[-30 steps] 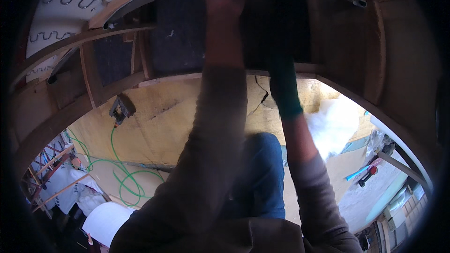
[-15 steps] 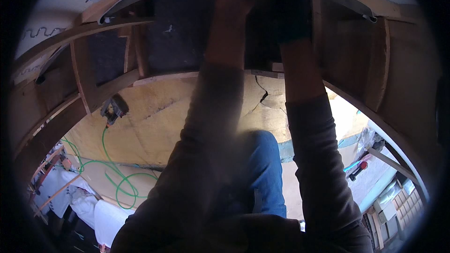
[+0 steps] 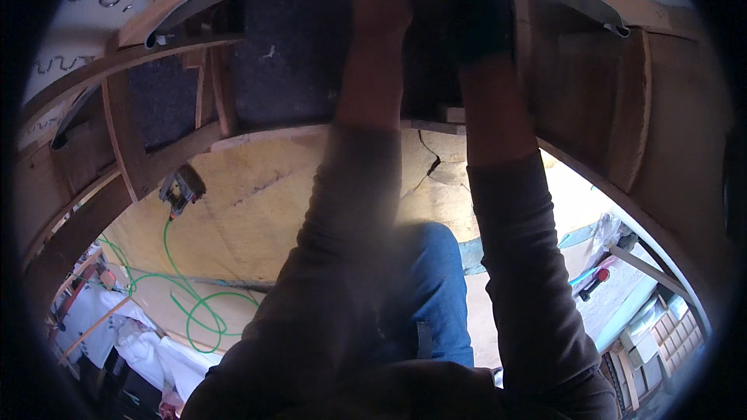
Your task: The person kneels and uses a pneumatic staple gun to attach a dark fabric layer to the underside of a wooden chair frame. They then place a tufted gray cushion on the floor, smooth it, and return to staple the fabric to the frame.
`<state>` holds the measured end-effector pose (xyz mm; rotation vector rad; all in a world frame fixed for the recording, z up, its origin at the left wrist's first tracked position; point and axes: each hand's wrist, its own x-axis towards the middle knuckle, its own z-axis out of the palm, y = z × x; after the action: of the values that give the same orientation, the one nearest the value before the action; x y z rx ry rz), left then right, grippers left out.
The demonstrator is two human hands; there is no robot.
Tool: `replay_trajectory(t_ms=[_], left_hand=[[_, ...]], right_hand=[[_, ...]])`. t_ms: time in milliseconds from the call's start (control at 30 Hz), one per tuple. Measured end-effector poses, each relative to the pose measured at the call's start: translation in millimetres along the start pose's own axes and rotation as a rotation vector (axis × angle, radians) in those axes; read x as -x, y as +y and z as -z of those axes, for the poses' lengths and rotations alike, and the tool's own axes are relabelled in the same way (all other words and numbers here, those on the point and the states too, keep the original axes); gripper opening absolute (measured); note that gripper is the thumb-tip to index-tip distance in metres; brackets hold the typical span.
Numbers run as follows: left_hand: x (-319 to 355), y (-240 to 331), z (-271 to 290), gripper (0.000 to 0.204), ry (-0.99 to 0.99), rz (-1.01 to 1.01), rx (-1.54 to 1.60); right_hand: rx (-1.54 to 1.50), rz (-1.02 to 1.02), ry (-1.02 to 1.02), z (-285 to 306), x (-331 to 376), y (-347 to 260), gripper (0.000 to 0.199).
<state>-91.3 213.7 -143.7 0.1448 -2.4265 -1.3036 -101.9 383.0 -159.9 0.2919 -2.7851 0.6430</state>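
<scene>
Nearest: dark sleeves and a blue-trousered knee (image 3: 436,295) fill the lower middle of the head view. Both forearms reach up into a curved wooden frame (image 3: 179,155), apparently a furniture shell lined with dark grey fabric (image 3: 288,70). Left hand (image 3: 379,0): bare, blurred, pressed to the dark lining at the top; whether it grips anything cannot be told. Right hand (image 3: 482,23): seemingly in a dark glove, against the same shadowed recess; its grip cannot be told either. Below the frame: a yellow foam panel (image 3: 257,202) with a crack (image 3: 428,159) near its middle, likely to tear further if leaned on. A small tool (image 3: 180,187) lies on the foam, its green hose (image 3: 194,303) looping down to the floor, a probable snag for a knee. Farther right: pale boxes (image 3: 661,334) stacked low, and a red-tipped tool (image 3: 595,280). No legible labels or signs.
</scene>
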Motion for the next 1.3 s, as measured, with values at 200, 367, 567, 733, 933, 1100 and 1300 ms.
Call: replay_trajectory(t_ms=[200,367,567,733,933,1100,1300], left_hand=[[-2,1,2,0.048,0.004,0.01,0.019],[-3,1,3,0.047,0.004,0.015,0.022],[-7,0,3,0.047,0.001,0.019,0.019],[-11,2,0,0.046,0.004,0.025,0.016],[-15,1,1,0.045,0.001,0.021,0.015],[-15,-2,6,0.045,0.0,0.022,0.019],[-11,-3,10,0.044,-0.007,0.019,0.033]], right_hand=[[0.019,0.025,0.0,-1,6,-4,0.043],[0.088,0.116,-0.114,11,29,-6,0.044],[-0.211,0.003,0.124,-9,47,-11,0.043],[0.061,0.196,0.204,-11,54,-12,0.042],[0.038,0.27,0.215,-3,64,-22,0.039],[0.164,0.353,0.151,-11,64,-2,0.037],[0.048,0.368,0.219,-23,82,17,0.04]])
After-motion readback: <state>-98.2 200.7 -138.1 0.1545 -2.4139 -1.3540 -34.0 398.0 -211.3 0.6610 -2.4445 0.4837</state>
